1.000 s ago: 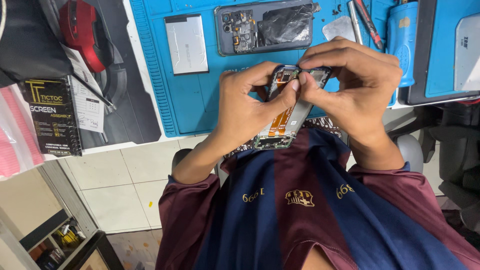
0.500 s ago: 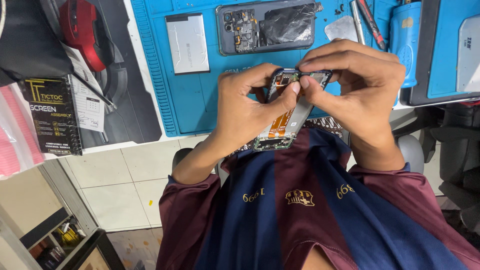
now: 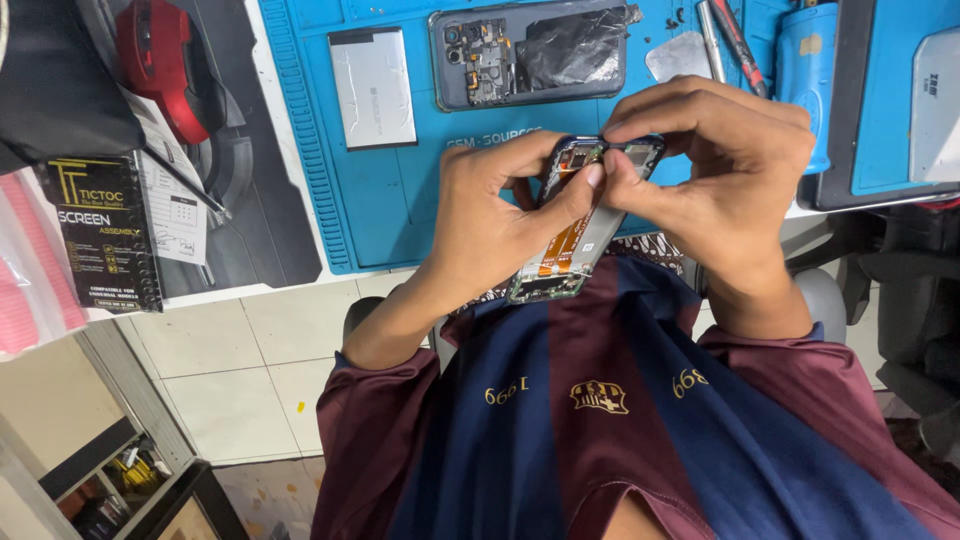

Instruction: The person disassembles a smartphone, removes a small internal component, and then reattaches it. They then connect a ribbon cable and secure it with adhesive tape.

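Fingertips (image 3: 597,176): thumbs of both hands pressed together at the top end of an opened phone frame (image 3: 570,235), near its camera corner.

Left hand (image 3: 495,215): fingers curled and clamped around the left edge of the frame, thumb laid across its face.

Right hand (image 3: 715,175): fingers bent over the frame's top edge from the right, pinching it; whether a small part sits under the fingertips cannot be told.

Phone frame: held in the air in both hands, tilted, lower end pointing toward the chest, above the near edge of the mat. Inside exposed, with an orange flat cable running down the middle and a green strip at the lower end.

Blue work mat (image 3: 400,190): flat on the bench, beyond the hands.

On the mat, far side: second phone (image 3: 530,52), back removed, circuit board and crumpled black foil showing. Just left of it, a flat silver battery (image 3: 372,87). To the right, a small grey metal plate (image 3: 678,58) and a red-handled tool (image 3: 738,40), well apart from the hands.

Left of the mat: black box with yellow print (image 3: 100,235), standing beside a red object (image 3: 160,60) and a pink plastic bag (image 3: 25,280).

Near edge: maroon-and-navy striped shirt (image 3: 600,430).
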